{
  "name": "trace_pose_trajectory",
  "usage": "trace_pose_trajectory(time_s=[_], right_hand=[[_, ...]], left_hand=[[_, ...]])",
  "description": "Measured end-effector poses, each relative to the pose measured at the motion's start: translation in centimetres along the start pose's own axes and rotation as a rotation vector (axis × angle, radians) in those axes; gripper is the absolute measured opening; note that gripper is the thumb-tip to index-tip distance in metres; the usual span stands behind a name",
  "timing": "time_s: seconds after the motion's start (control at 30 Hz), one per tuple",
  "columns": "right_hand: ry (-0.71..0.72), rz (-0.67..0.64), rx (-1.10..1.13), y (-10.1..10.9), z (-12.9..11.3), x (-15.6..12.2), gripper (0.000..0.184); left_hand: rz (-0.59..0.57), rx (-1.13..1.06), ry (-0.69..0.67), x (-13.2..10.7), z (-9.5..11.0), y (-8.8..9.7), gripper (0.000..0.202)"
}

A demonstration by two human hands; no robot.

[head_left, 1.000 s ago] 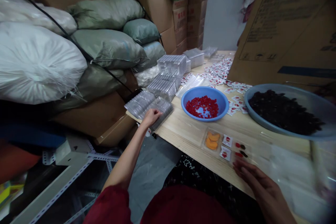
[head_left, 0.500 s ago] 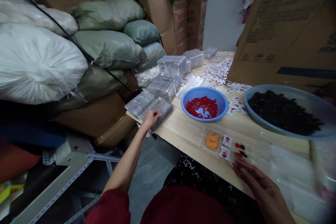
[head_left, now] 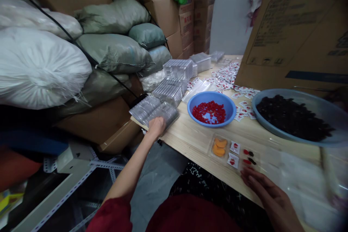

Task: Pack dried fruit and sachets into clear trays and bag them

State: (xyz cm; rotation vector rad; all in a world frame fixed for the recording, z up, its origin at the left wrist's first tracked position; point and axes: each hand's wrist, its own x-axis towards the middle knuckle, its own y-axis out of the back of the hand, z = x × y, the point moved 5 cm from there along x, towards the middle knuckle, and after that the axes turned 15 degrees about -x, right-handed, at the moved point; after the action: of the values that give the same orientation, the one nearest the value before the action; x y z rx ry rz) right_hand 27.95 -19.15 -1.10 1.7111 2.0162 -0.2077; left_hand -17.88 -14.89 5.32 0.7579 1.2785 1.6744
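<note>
My left hand (head_left: 157,127) is closed at the near edge of stacked clear plastic trays (head_left: 146,107); its fingertips are hidden, but they seem to grip a tray. My right hand (head_left: 268,190) has its fingers stretched out, palm partly turned up, by the near right corner of a filled clear tray (head_left: 210,148). In that tray lie orange slices (head_left: 219,147), two small white packets (head_left: 233,160) with red print, and red and black dried pieces (head_left: 250,161). Beyond it is a blue bowl (head_left: 190,110) of red pieces (head_left: 208,111).
A wide blue basin (head_left: 257,116) of dark dried fruit stands at right, before a large carton (head_left: 293,40). Loose packets (head_left: 227,74) and more tray stacks (head_left: 178,68) lie farther back. Filled sacks (head_left: 116,52) and cartons line the left; a metal frame (head_left: 70,185) stands below.
My left hand has moved slightly down and its fingers have curled in more against the tray stack. My right hand and the filled tray stay almost where they were.
</note>
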Motion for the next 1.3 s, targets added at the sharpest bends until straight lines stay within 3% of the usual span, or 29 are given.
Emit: trace_pose_trajectory(time_s=[0.13,0.23,0.37,0.47,0.57,0.63,0.7,0.77,0.87,0.97,1.03,1.13,1.23,1.3], right_hand=[[0.007,-0.027,-0.024,-0.1,0.5,0.5,0.055],[0.065,-0.025,-0.082,-0.4,0.7,1.5,0.054],[0.162,0.016,-0.178,-0.9,-0.2,2.5,0.053],[0.294,0.085,-0.226,-0.6,-3.2,1.9,0.045],[0.526,0.213,-0.285,0.5,-7.9,-0.1,0.043],[0.622,0.277,-0.351,0.9,-10.4,-1.4,0.052],[0.610,0.247,-0.348,0.9,-11.2,-2.0,0.054],[0.532,0.187,-0.235,0.8,-10.2,-2.0,0.045],[0.403,0.235,-0.032,1.0,-6.2,-1.4,0.037],[0.307,0.310,0.058,1.1,-1.9,0.0,0.045],[0.286,0.343,0.029,1.0,0.1,1.4,0.055],[0.313,0.457,-0.169,1.6,1.2,3.8,0.062],[0.354,0.559,-0.427,2.5,1.6,6.1,0.059],[0.389,0.561,-0.554,2.9,1.8,7.1,0.057]], left_hand=[[0.067,0.028,-0.066,-0.4,-0.2,2.3,0.028],[0.196,-0.007,-0.129,-0.2,-0.6,4.5,0.027],[0.325,-0.296,-0.205,-1.5,0.6,8.2,0.019],[0.247,-0.560,-0.280,-4.4,4.4,10.4,0.013],[-0.063,-0.714,-0.449,-7.8,10.5,10.3,0.015],[-0.313,-0.774,-0.556,-9.6,14.5,8.7,0.018],[-0.511,-0.840,-0.629,-10.7,17.6,6.3,0.021],[-0.572,-0.929,-0.635,-10.8,19.2,3.5,0.021],[-0.551,-1.065,-0.537,-9.7,18.8,-1.4,0.021],[-0.616,-1.233,-0.392,-8.6,17.1,-7.1,0.041],[-0.563,-1.346,-0.284,-7.6,16.1,-10.5,0.044],[-0.354,-1.420,-0.157,-5.7,15.7,-14.2,0.044],[-0.183,-1.344,-0.128,-4.2,16.6,-16.0,0.038],[-0.085,-1.186,-0.197,-3.7,17.4,-16.1,0.031]])
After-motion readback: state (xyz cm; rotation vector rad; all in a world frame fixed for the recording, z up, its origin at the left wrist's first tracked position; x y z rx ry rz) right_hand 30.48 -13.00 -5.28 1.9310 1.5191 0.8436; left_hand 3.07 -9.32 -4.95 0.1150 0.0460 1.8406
